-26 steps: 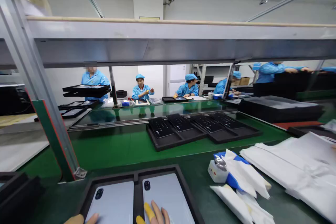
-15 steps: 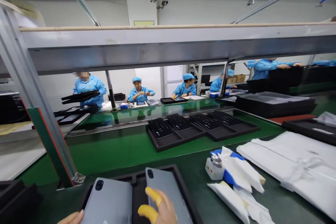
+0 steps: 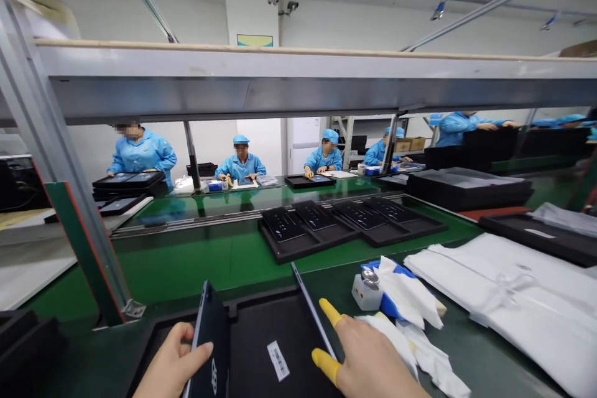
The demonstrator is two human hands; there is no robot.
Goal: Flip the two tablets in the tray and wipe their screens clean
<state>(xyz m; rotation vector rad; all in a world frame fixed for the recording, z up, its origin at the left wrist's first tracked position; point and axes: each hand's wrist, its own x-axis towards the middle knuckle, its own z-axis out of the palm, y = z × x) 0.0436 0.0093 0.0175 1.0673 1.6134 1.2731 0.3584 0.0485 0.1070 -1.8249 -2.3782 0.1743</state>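
Big green conveyor bench [image 3: 196, 261] runs across the whole room, with a metal shelf beam [image 3: 298, 84] overhead and a row of people in blue coats and caps [image 3: 240, 161] working on the far side. Over to the right there's a spread of white bags [image 3: 513, 289], and in the middle of the belt a pair of black trays with dark panels [image 3: 349, 224] just sitting there. Right in front of the person is a black foam tray [image 3: 261, 336] with a small barcode sticker [image 3: 278, 360] in its right-hand pocket. Both tablets are tipped up on edge out of it: the left hand [image 3: 170, 367] is wrapped around the left tablet [image 3: 209, 348], thumb on the dark face, and the right hand [image 3: 368, 360], with yellow finger cots [image 3: 332, 313] on two fingers, is pressed against the right tablet [image 3: 310, 305], which shows only as a thin edge, so it's gripping it as far as I can see. Just past that hand sits a little white dispenser box [image 3: 364, 289] among loose white wipes [image 3: 405, 298]
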